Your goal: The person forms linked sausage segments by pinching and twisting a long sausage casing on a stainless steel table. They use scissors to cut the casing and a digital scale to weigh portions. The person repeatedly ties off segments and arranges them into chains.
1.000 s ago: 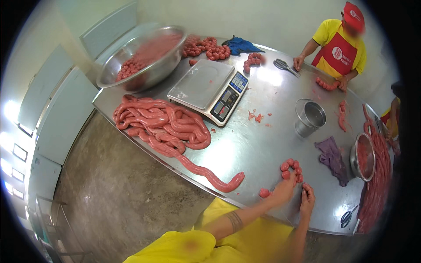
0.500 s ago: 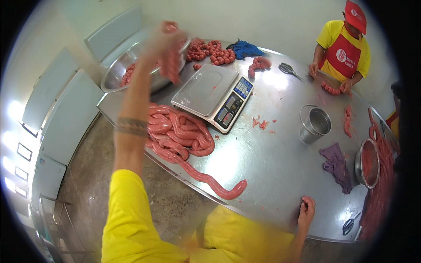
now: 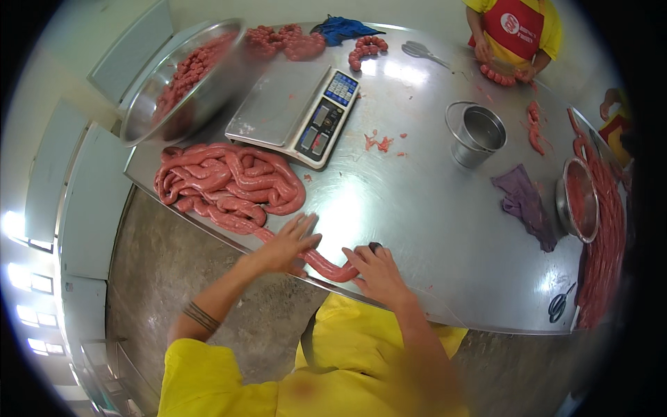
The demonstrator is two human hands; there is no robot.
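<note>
A long filled sausage rope (image 3: 325, 267) runs from a coiled heap of sausage (image 3: 233, 177) along the near edge of the steel table. My left hand (image 3: 286, 249) lies across the rope with its fingers spread, palm down. At the rope's free end is my right hand (image 3: 381, 276), its thumb and fingers closed round the tip, which they hide. A dark ring-like band shows on one right finger.
Behind the heap stand a weighing scale (image 3: 278, 104) and a large steel basin (image 3: 135, 125) of linked sausages. A metal pail (image 3: 476, 142), purple cloth (image 3: 522, 201), steel bowl (image 3: 589, 229) and scissors (image 3: 558, 306) are rightward. Across the table, a person (image 3: 514, 35) handles sausage links.
My left hand has come down from the basin, where it held linked sausages, onto the rope. My right hand has moved left from the table edge to the rope's end.
</note>
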